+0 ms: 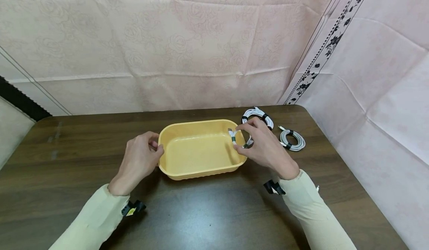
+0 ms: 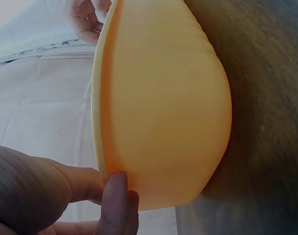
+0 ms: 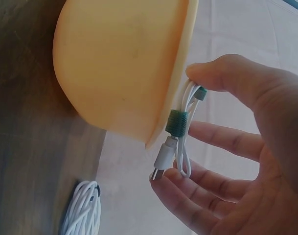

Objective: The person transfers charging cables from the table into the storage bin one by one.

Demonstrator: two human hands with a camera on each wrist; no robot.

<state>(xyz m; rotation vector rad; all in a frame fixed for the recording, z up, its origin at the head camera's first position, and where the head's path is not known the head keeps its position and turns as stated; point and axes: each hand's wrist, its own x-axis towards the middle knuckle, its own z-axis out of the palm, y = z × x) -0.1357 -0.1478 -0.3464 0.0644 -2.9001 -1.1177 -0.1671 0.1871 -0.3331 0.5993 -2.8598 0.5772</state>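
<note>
Brown counter (image 1: pixel 201 220): left hand (image 1: pixel 139 157) grips tray (image 1: pixel 197 151) at nine o'clock; right hand (image 1: pixel 263 144), at three, pinches cable (image 3: pixel 177 125), which slack hold could drop.

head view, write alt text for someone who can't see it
A person's right hand holds a green-tied white cable coil at the right end of a yellow tray, while the left hand grips its left end. Two more coiled cables, black-tied, lie on the brown table nearby.
</note>
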